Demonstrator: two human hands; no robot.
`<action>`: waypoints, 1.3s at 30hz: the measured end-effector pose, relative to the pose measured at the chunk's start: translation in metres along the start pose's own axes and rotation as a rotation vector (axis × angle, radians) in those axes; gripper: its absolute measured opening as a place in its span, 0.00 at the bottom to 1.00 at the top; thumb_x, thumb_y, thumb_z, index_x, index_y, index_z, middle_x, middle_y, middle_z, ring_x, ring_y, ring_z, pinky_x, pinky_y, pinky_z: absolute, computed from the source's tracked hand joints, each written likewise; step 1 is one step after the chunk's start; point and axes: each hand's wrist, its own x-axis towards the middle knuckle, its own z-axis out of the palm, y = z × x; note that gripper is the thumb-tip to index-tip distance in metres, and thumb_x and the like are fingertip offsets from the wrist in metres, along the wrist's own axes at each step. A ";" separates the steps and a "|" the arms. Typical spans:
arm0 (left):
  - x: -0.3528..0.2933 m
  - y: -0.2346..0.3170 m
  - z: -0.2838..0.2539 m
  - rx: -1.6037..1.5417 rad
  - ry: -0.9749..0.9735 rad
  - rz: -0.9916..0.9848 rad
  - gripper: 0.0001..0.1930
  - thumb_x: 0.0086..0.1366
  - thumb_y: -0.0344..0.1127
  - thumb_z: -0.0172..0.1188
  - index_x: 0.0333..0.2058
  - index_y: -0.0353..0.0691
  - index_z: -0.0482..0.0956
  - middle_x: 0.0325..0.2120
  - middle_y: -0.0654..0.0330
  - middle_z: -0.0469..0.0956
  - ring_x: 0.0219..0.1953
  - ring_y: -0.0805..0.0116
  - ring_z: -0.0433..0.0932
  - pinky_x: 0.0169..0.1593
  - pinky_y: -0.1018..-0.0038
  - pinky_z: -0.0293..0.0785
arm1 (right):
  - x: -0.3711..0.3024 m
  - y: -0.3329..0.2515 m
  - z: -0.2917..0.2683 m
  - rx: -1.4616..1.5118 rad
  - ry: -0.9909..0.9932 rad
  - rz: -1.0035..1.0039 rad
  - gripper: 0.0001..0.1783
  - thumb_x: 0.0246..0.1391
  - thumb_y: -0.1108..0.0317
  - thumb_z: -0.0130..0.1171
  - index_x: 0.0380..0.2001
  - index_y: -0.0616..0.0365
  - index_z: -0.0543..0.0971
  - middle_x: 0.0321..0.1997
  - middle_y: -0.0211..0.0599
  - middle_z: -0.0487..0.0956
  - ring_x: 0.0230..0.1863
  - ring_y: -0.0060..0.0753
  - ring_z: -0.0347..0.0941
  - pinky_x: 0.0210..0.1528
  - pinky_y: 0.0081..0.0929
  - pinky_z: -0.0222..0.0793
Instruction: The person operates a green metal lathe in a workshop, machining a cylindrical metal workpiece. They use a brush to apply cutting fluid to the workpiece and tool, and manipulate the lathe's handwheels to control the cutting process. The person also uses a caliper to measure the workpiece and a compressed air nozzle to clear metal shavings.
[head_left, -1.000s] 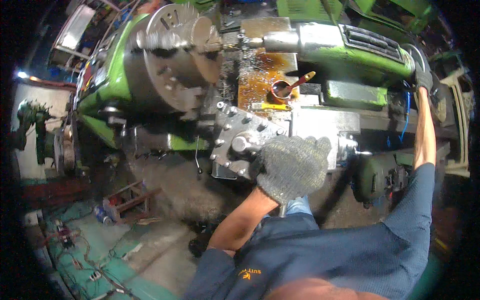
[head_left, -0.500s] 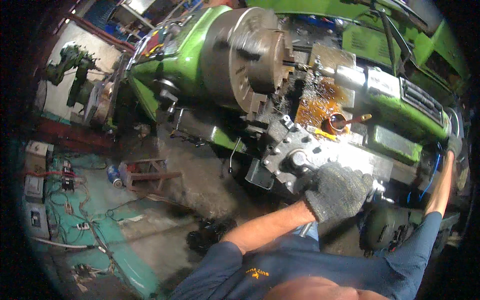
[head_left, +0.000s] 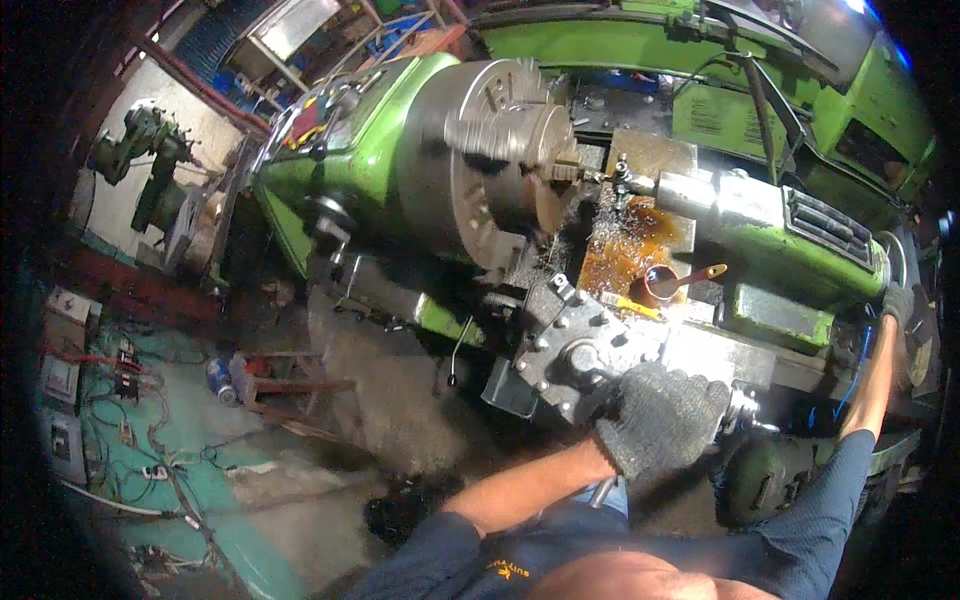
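Observation:
My left hand (head_left: pixel 665 418), in a dark knit glove, is curled over the lever of the tool post (head_left: pixel 575 350), and its fingertips are hidden beneath it. At the far right my right hand (head_left: pixel 898 303), also gloved, is closed on the rim of the tailstock handwheel (head_left: pixel 889 252). The lathe chuck (head_left: pixel 505 150) is smeared by spinning. A thin tool reaches from the tailstock quill (head_left: pixel 686 194) to the middle of the chuck; its tip is hard to make out.
On the oily, chip-strewn carriage sits a small cup (head_left: pixel 660 284) with a brush (head_left: pixel 705 273) in it, beside a yellow strip (head_left: pixel 630 305). The green headstock (head_left: pixel 385 130) stands left. Cables and a metal frame (head_left: pixel 295 385) lie on the floor.
The view has shifted, so the lathe sits lower and slightly left in the picture. Both hands keep their places on the lever and handwheel. The chuck is blurred in both frames.

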 end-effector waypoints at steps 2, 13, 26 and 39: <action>-0.002 0.000 0.000 0.010 -0.018 0.031 0.09 0.54 0.39 0.58 0.33 0.46 0.79 0.19 0.62 0.74 0.20 0.61 0.76 0.22 0.58 0.67 | 0.008 0.019 0.003 -0.029 0.036 0.016 0.25 0.53 0.47 0.62 0.38 0.60 0.86 0.36 0.46 0.87 0.41 0.47 0.83 0.43 0.44 0.74; 0.000 -0.012 0.002 0.016 -0.021 0.127 0.11 0.53 0.39 0.60 0.36 0.48 0.83 0.17 0.63 0.74 0.17 0.62 0.75 0.19 0.59 0.66 | -0.045 -0.031 -0.050 -0.080 0.090 0.009 0.19 0.54 0.51 0.59 0.38 0.54 0.85 0.45 0.55 0.83 0.49 0.55 0.81 0.52 0.46 0.75; 0.003 -0.020 -0.010 -0.002 -0.138 0.174 0.09 0.58 0.39 0.59 0.36 0.45 0.81 0.19 0.64 0.74 0.19 0.67 0.75 0.21 0.64 0.67 | -0.051 -0.039 -0.077 -0.046 0.116 0.063 0.24 0.49 0.55 0.56 0.47 0.55 0.84 0.46 0.58 0.82 0.51 0.61 0.79 0.52 0.48 0.74; 0.000 -0.021 -0.012 -0.062 -0.158 0.160 0.17 0.56 0.38 0.60 0.43 0.40 0.82 0.20 0.61 0.74 0.20 0.63 0.75 0.21 0.62 0.67 | -0.044 -0.031 -0.075 -0.059 0.110 0.014 0.23 0.50 0.55 0.57 0.46 0.53 0.85 0.40 0.55 0.84 0.45 0.56 0.82 0.45 0.45 0.74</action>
